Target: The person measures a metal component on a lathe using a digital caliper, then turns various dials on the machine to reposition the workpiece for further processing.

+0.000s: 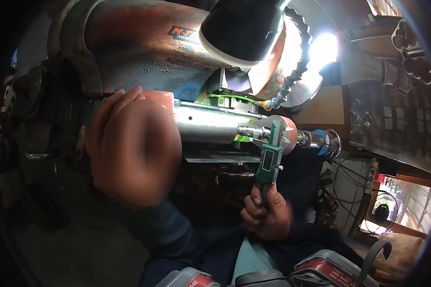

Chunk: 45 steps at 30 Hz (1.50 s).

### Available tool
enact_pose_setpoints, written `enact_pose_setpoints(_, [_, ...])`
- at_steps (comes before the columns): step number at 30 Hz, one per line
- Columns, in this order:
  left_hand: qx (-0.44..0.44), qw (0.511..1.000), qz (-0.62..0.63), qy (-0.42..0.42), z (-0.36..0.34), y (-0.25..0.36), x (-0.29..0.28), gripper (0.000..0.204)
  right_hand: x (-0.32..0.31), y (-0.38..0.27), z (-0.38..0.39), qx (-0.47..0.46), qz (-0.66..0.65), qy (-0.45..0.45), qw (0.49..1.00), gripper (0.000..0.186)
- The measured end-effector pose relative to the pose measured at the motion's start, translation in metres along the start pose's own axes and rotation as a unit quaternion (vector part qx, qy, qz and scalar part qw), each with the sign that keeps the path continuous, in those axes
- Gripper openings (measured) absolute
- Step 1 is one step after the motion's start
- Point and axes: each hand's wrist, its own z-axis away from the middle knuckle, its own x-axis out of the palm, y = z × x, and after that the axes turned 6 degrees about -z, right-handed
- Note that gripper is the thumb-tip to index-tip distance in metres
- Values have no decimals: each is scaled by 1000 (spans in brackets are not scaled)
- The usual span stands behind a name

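Observation:
My right hand (pixel 269 214) grips the lower end of a green digital caliper (pixel 267 160), which stands nearly upright with its display facing me. The caliper's jaws are at a thin stepped metal shaft (pixel 251 131); whether they touch it I cannot tell. This shaft sticks out from the right end of a thick grey metal cylinder (pixel 206 125), in front of an orange-red round part (pixel 288 135). At the left, my left hand (pixel 134 148) is closed, its fingertips by an orange-red block (pixel 160 99). Blur covers much of that hand, and what it grips is hidden.
Above the cylinder is a large worn machine housing (pixel 139 45). A black lamp (pixel 239 31) and a segmented hose (pixel 292 79) hang close over the shaft. Farther right are a blue ring (pixel 324 142) and a fan (pixel 382 210). Clear-lidded boxes (pixel 328 268) sit at the lower edge.

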Motion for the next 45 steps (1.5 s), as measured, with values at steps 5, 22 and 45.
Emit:
enact_pose_setpoints(5, [-1, 1000, -8, -3, -1, 1, -1, 36, 4, 2, -4, 17, -7, 20, 1000, 45])
enact_pose_setpoints(22, [4, 1000, 2, -29, -2, 0, -6, 31, 11, 10, -12, 15, 38, 104, 994, 54])
enact_pose_setpoints(45, [-41, 999, 2, 11, -6, 0, 5, 36, 26, 7, -17, -10, 68, 140, 988, 55])
